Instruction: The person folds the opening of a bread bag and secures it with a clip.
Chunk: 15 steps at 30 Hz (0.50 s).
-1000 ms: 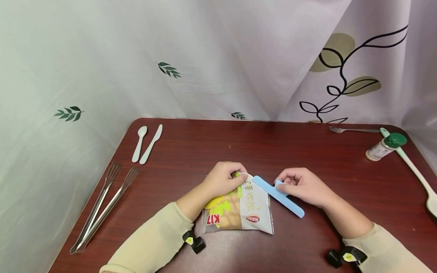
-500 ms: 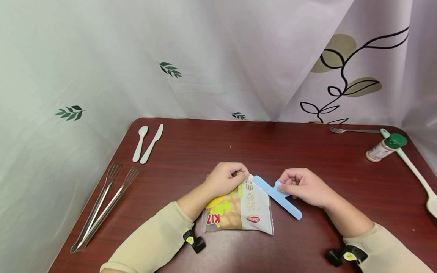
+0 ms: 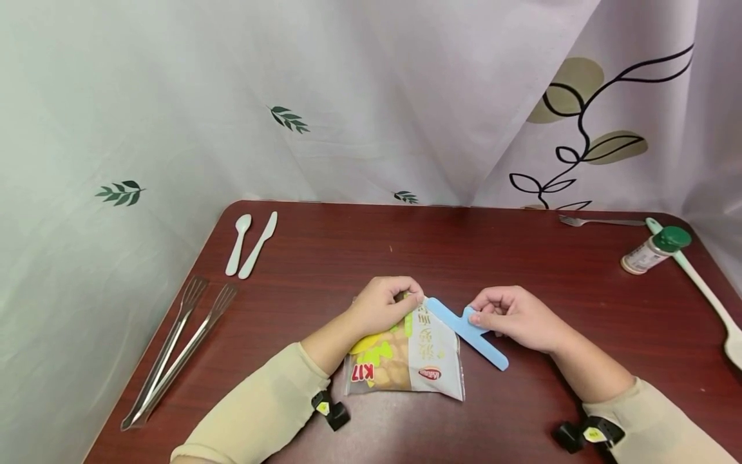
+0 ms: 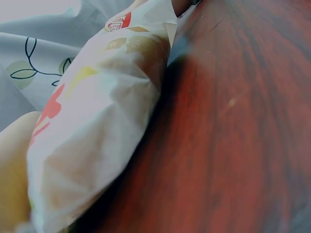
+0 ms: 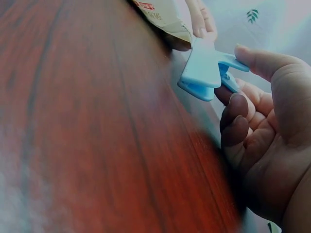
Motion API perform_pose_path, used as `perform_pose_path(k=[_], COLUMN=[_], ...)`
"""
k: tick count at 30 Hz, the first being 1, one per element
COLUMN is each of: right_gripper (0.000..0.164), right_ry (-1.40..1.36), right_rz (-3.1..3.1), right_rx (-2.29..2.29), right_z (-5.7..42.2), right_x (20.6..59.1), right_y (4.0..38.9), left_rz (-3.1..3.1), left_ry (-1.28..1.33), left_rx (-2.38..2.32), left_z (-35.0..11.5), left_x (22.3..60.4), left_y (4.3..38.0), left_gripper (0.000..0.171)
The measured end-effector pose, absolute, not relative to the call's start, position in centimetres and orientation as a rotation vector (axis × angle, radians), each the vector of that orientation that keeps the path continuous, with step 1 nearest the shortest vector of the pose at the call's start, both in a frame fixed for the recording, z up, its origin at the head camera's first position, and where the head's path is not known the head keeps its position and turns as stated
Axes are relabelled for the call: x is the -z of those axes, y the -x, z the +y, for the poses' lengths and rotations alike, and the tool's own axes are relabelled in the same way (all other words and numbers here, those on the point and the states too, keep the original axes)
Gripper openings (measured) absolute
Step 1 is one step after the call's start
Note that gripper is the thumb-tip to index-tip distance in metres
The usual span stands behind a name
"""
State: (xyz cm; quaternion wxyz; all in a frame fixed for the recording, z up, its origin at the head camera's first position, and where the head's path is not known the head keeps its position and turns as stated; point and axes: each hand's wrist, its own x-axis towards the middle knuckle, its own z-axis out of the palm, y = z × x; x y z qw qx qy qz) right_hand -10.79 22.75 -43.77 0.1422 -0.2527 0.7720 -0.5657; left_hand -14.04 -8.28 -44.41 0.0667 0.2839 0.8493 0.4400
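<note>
A plastic snack bag (image 3: 435, 354) with a food picture and red lettering lies at the front middle of the table. My left hand (image 3: 382, 303) grips its upper edge between thumb and fingers. In my right hand (image 3: 516, 316) is a light blue bag clip (image 3: 469, 335), its handle pinched between thumb and fingers. The clip's long bar slants along the bag's right upper edge, its far end close to my left fingertips. In the right wrist view the clip (image 5: 201, 68) shows its two bars slightly parted, near the corner of the bag (image 5: 165, 17).
A white spoon (image 3: 236, 245) and white knife (image 3: 257, 245) lie at the back left, above metal tongs (image 3: 174, 354). At the right are a fork (image 3: 603, 222), a green-capped shaker bottle (image 3: 649, 252) and a long pale spoon (image 3: 704, 287). A curtain (image 3: 348, 96) hangs behind.
The clip in my right hand has shifted slightly left, toward the bag's edge and my left fingertips. My left hand keeps its hold on the bag almost unmoved.
</note>
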Motion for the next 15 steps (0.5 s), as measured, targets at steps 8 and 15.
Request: perform_pose_path(k=[8, 15], right_gripper=[0.011, 0.013], right_ry=[0.743, 0.785], right_rz=[2.218, 2.206], right_rx=[1.64, 1.634], right_z=[22.9, 23.0], right_x=[43.7, 43.8], right_y=[10.9, 10.9], left_rz=[2.602, 2.396], left_ry=[-0.925, -0.924], left_rx=[-1.0, -1.01], left_z=[-9.4, -10.4], left_x=[42.7, 42.3], left_y=[15.4, 16.1], left_gripper=[0.01, 0.012])
